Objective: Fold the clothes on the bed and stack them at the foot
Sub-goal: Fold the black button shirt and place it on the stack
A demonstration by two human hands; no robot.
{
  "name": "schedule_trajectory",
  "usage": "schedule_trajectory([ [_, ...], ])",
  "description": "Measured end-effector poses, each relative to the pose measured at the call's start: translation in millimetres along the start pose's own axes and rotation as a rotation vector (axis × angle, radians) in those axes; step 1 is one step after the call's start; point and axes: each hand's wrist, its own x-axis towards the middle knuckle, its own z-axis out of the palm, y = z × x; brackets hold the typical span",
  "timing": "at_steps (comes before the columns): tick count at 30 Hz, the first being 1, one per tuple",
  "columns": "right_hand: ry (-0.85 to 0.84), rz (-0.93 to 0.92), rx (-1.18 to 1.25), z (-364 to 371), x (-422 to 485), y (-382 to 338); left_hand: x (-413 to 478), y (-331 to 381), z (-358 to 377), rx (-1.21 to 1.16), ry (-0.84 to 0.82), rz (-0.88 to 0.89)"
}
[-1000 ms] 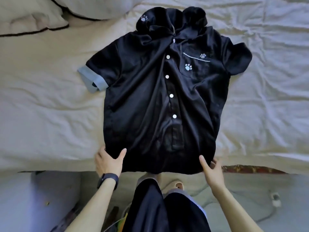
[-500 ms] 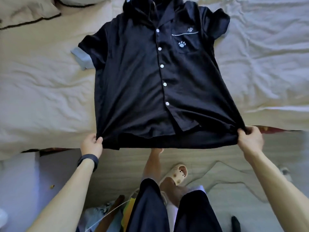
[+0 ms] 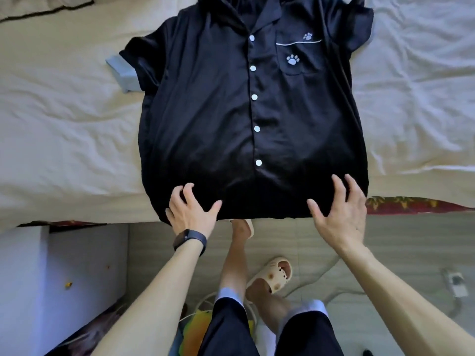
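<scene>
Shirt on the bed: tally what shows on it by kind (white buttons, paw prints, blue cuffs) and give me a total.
White buttons: 5
Paw prints: 2
Blue cuffs: 1
Total on the shirt: 8

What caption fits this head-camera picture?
Left hand and right hand, open, at the shirt's hem on the bed.

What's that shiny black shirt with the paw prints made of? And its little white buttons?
The black short-sleeved paw-print shirt looks like satin, maybe silk or polyester: smooth cloth with soft glossy highlights across its folds. The small round white buttons look like hard plastic, evenly bright and smooth, though they are too small to be sure.
</scene>
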Motion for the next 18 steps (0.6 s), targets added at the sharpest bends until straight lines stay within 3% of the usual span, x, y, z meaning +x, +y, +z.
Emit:
schedule_trajectory([
  [2, -0.015, -0.305, -0.147, 13, 6, -10, 8, 2, 12, 0.064, -0.004, 0.091],
  [3, -0.016, -0.374, -0.175, 20, 13, -15, 17, 2, 17, 0.114, 0.021, 0.195],
  [5, -0.019, -0.375, -0.182, 34, 31, -28, 36, 4, 25, 0.241, 0.033, 0.387],
  [7, -0.048, -0.333, -0.204, 48, 50, -34, 54, 2, 32, 0.337, -0.003, 0.464],
  [12, -0.191, -0.327, -0.303, 61, 43, -23, 47, -27, 35, 0.442, -0.140, 0.495],
  [18, -0.370, -0.311, -0.414, 27, 7, -15, 1, -43, 12, 0.556, -0.528, 0.405],
])
